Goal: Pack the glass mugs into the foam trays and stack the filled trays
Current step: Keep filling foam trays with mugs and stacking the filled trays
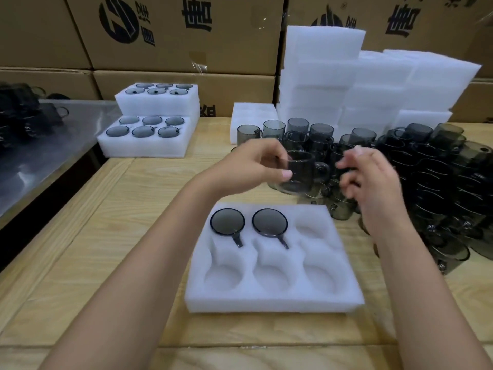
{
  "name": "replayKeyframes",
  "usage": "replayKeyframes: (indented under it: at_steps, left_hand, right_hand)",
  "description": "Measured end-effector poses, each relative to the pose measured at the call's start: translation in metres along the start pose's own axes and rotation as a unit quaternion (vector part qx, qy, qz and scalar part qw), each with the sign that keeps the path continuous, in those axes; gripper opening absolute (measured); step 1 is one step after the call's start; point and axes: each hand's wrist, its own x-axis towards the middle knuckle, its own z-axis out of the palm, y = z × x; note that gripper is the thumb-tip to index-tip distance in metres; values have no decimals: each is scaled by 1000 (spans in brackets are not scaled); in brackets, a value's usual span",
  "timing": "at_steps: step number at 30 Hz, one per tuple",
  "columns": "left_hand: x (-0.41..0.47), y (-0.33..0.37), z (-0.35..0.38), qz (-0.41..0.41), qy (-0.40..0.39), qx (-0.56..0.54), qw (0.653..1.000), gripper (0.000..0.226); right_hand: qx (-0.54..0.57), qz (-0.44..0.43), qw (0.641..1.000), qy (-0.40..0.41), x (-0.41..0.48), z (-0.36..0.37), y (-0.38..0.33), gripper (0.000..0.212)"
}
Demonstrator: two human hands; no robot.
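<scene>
Mug (pixel 301 172) gripped in left hand (pixel 256 166) — right hand (pixel 373 180) loose alongside, mug pile (pixel 440 182) beside tray (pixel 266 303), foam stacks (pixel 346 84) behind

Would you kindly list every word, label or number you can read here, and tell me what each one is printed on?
Round black logo with small characters, on the left cardboard box: too distorted to read.
Large black character, on the same box and on the right box: not legible.
Cut-off print on the lower box: unreadable.
Foam tray and glass mug in the left hand: no markings visible.
</scene>
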Motion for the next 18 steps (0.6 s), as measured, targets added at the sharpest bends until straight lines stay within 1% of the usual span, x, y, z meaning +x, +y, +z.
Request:
replayKeyframes:
  at_steps: [1,2,4,6,9,10,12,13,16,18]
  left_hand:
    - [1,2,7,11,-38,-6,999,20]
    - [2,3,14,20,-68,-3,997,22]
    - [3,2,27,32,-102,11,994,24]
    - [3,-4,35,28,-107,13,994,27]
    - [-1,-13,43,23,-72,23,997,28]
    - [-2,-15,44,36,-55,40,997,27]
    - [-4,-19,45,55,-40,65,996,24]
    - [-4,-21,44,53,-39,68,996,23]
    - [-6,-25,42,37,-46,45,997,20]
    - [-5,-27,42,41,-49,43,997,21]
  right_hand:
    - [13,44,997,-61,0,-3,3,16]
    - [7,73,990,-121,-1,-5,6,26]
    - [-45,78,974,-207,-5,-7,12,34]
    - [-111,61,961,-247,-8,-9,14,40]
    - [-141,82,957,-239,-9,-12,12,36]
    - [-146,85,958,-232,-10,-12,12,31]
    - [-171,69,960,-211,-12,-9,11,12]
    - [-189,62,961,-194,-12,-7,13,10]
    - [-232,61,960,-141,-14,-2,16,21]
    - [-271,54,955,-107,-15,0,16,26]
